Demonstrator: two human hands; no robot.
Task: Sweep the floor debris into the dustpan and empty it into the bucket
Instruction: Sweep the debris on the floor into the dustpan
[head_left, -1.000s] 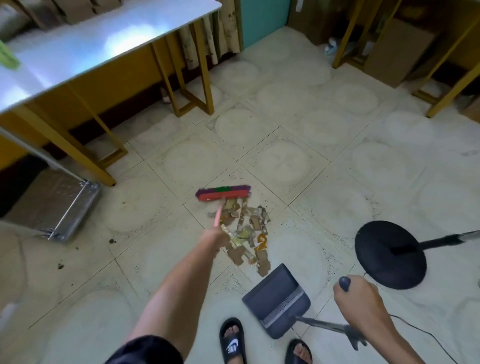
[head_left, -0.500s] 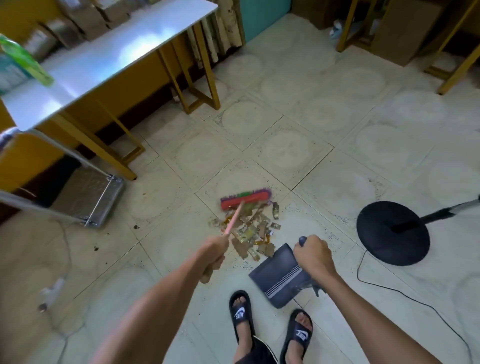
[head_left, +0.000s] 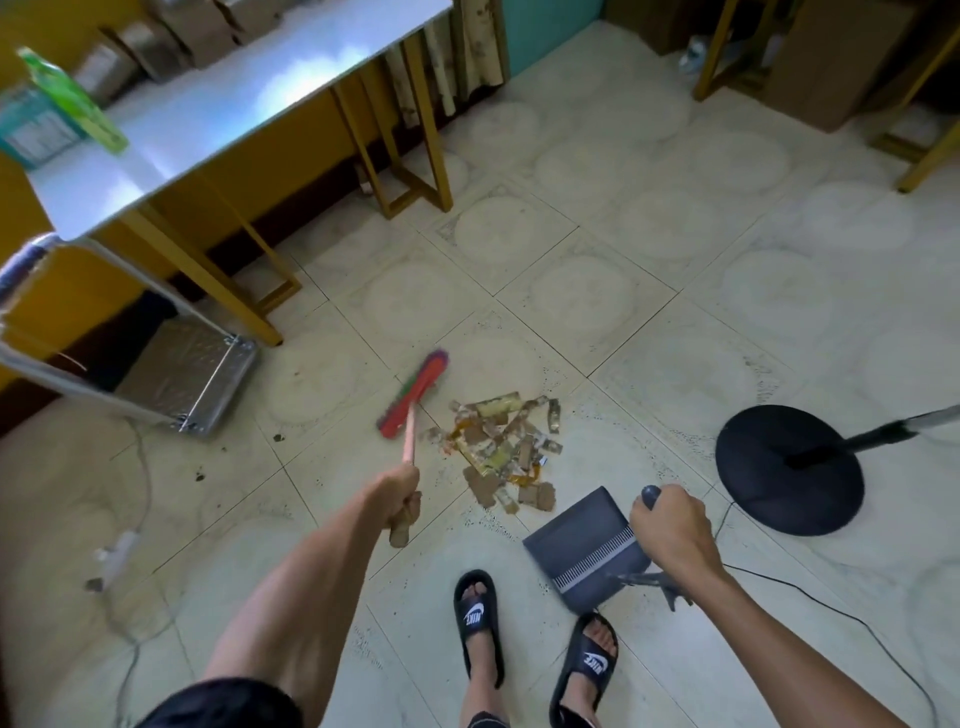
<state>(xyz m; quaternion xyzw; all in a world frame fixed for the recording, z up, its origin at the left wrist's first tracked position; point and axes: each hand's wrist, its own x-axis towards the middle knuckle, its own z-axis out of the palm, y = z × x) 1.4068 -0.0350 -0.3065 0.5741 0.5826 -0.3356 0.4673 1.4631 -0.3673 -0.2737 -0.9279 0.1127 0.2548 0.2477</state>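
Observation:
A pile of torn cardboard and paper scraps lies on the tiled floor in the middle. My left hand grips the pink handle of a broom whose red, green and purple head sits on the floor just left of the pile, turned at an angle. My right hand holds the top of the handle of a dark grey dustpan, which rests on the floor right of and below the pile, its mouth toward the scraps. No bucket is in view.
A white-topped table with yellow legs stands at upper left, a metal cart beside it. A black round stand base with a cable lies right of the dustpan. My feet in black slides are below. More yellow frames and boxes stand at the upper right.
The broom head has swung from above the pile to its left side and now sits at an angle. The dustpan and my right hand have shifted right, away from the pile's edge.

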